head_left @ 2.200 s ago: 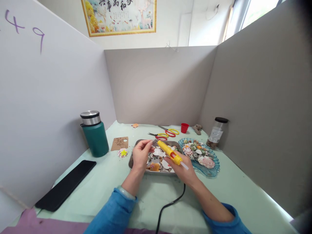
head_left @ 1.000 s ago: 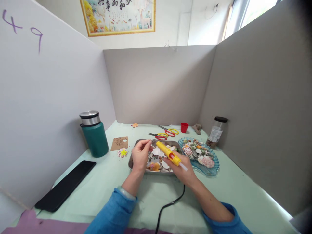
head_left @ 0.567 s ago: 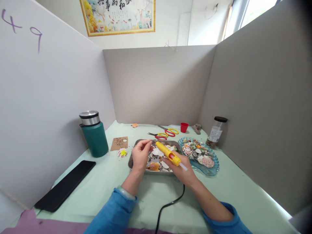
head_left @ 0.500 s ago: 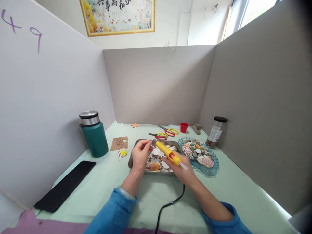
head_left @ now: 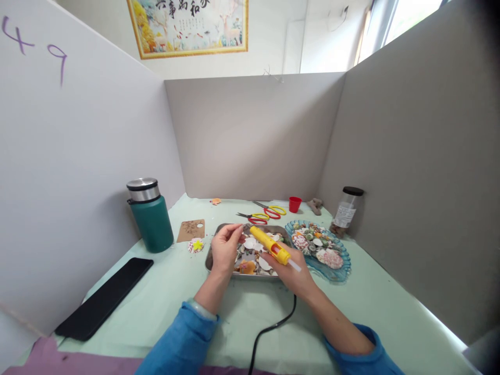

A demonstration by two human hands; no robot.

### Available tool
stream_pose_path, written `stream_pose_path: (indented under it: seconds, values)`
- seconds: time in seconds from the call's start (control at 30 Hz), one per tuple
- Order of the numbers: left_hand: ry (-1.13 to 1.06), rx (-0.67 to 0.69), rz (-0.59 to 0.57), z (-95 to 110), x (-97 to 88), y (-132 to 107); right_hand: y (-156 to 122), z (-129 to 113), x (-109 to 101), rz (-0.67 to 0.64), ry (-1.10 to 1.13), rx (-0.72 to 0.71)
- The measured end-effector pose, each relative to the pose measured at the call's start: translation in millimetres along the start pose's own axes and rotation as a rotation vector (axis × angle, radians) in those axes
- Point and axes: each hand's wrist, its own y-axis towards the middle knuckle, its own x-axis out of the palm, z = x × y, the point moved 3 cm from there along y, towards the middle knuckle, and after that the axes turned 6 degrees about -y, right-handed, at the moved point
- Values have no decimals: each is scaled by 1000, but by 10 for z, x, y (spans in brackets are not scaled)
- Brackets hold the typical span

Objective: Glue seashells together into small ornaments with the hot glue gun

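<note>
My right hand (head_left: 292,271) is wrapped round a yellow hot glue gun (head_left: 269,244), with a pale glue stick (head_left: 294,265) poking from its back end. The gun's nozzle points up and left, close to the fingertips of my left hand (head_left: 225,247). Those fingers are pinched together; what they hold, if anything, is too small to make out. Both hands are above a metal tray (head_left: 260,277) filled with shells. Inside it lie white shells (head_left: 264,263) and an orange shell (head_left: 247,267). A black cord (head_left: 273,327) runs from below my right hand toward me.
A blue glass dish (head_left: 339,274) of shells stands right of the tray. Behind are scissors (head_left: 269,212), a red cup (head_left: 295,204) and a lidded jar (head_left: 345,212). On the left are a green bottle (head_left: 151,221), a brown card (head_left: 190,230) and a black flat object (head_left: 105,298).
</note>
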Motion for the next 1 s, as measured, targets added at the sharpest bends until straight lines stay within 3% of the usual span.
stream_pose_path:
  seconds: [1.0]
  values:
    - [-17, -4, 0, 15, 15, -7, -3, 15, 12, 16, 3, -14]
